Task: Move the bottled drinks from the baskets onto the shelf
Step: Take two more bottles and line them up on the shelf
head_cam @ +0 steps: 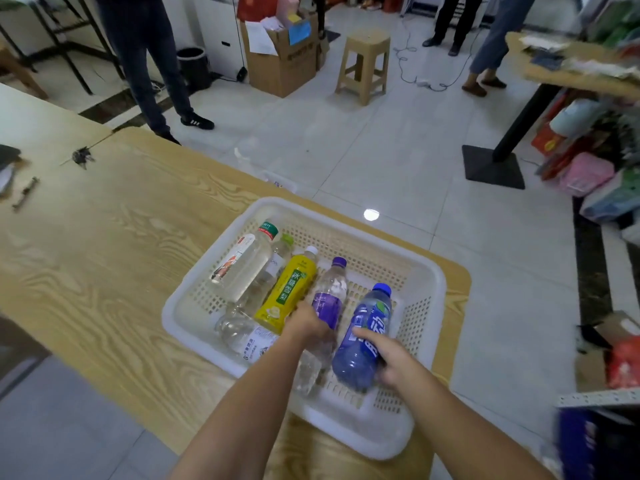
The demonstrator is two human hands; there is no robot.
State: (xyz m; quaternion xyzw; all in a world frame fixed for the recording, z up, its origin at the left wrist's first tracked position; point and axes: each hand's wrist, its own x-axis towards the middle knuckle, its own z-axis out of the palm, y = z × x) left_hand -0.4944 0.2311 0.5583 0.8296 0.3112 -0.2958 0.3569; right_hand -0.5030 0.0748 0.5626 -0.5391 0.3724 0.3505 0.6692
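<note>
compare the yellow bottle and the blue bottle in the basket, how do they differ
The yellow bottle has a white cap and a yellow-green label; the blue bottle has a blue cap and blue wrap. The right hand grips the blue bottle, while the yellow bottle is not gripped; the left hand closes on the purple bottle beside it. The blue bottle lies further right. Both lie on their sides in the white basket, caps pointing away.
</note>
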